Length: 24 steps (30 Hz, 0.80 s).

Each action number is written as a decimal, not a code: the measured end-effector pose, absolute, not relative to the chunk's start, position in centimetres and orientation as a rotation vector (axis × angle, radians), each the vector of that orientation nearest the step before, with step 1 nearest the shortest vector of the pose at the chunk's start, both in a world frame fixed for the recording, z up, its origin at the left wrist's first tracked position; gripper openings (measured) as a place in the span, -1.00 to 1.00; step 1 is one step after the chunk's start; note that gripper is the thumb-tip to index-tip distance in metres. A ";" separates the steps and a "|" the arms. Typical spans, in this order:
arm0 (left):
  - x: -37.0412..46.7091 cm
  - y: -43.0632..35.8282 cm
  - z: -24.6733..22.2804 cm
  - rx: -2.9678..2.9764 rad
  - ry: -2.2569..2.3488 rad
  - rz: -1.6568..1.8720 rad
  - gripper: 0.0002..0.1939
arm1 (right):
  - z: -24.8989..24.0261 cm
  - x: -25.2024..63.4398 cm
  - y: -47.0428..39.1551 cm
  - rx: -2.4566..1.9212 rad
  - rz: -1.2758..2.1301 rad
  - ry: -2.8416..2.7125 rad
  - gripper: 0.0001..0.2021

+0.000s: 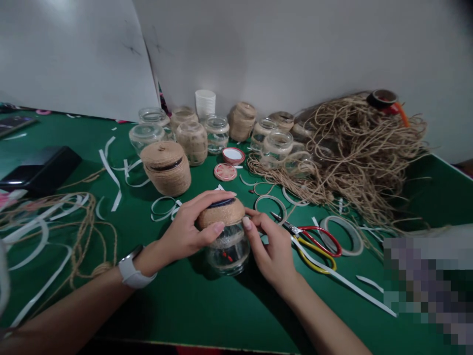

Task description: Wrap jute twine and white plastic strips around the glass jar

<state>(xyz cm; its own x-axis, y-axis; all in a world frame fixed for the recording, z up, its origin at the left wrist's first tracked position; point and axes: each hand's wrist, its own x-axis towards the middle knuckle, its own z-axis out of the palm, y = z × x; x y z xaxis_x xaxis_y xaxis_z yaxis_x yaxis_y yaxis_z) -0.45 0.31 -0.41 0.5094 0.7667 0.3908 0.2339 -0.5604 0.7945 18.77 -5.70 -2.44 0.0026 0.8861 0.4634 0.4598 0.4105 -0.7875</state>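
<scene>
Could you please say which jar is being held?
The clear jar with the twine-banded lid, between left hand and right hand; the other jars are untouched.

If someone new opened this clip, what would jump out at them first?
Probably the big tangled heap of twine at the back right, with a roll of tape on top. Next, front and centre, two hands around a glass jar whose top is wrapped in twine. The red-and-yellow-handled scissors stand out against the green table, right of the jar.
</scene>
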 end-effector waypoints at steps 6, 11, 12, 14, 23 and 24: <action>-0.2 0.0 0.1 2.046 0.807 0.900 -0.49 | -2.4 18.9 -5.8 -1.202 0.512 -1.647 -0.78; -0.1 -0.5 0.1 2.026 0.829 0.976 -0.56 | -2.5 18.8 -5.9 -1.148 0.493 -1.657 -0.81; -0.1 -0.5 0.1 2.018 0.825 0.993 -0.57 | -2.5 18.7 -5.9 -1.149 0.510 -1.652 -0.81; -0.2 -0.4 0.0 2.002 0.832 1.013 -0.58 | -2.3 18.6 -5.8 -1.160 0.566 -1.649 -0.79; -0.6 0.0 0.2 2.030 0.715 0.965 -0.42 | -2.1 18.8 -5.8 -1.148 0.686 -1.611 -0.73; -0.5 0.0 0.4 2.032 0.720 0.942 -0.39 | -2.1 18.8 -5.9 -1.143 0.657 -1.622 -0.74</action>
